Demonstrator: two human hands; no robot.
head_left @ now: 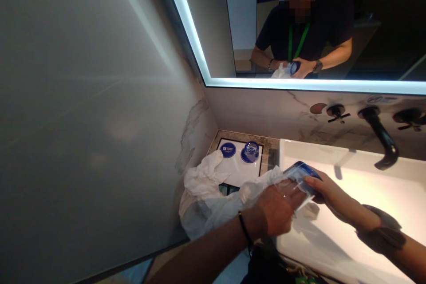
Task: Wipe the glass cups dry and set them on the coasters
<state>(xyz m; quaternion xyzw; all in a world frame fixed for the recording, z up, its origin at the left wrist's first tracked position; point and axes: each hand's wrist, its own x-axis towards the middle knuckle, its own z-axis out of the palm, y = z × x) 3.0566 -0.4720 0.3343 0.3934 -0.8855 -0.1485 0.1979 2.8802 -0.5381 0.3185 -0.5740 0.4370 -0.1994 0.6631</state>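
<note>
A blue-tinted clear glass [298, 172] is tilted on its side above the near left edge of the white sink. My right hand [321, 186] is wrapped round its base from the right. My left hand [278, 208] is at the mouth of the glass, its fingers closed on a thin white cloth or plastic [256, 191] that reaches toward the glass. The rest of this crumpled white material [206, 177] spreads to the left over the counter corner. Some of my left fingertips are hard to make out behind the material.
A white tray [234, 171] on the counter holds a round blue coaster [228, 150] and another blue glass [251, 151] on a coaster. The sink [359, 213] lies to the right, under a black faucet [381, 137] and handles. A lit mirror [299, 83] hangs above.
</note>
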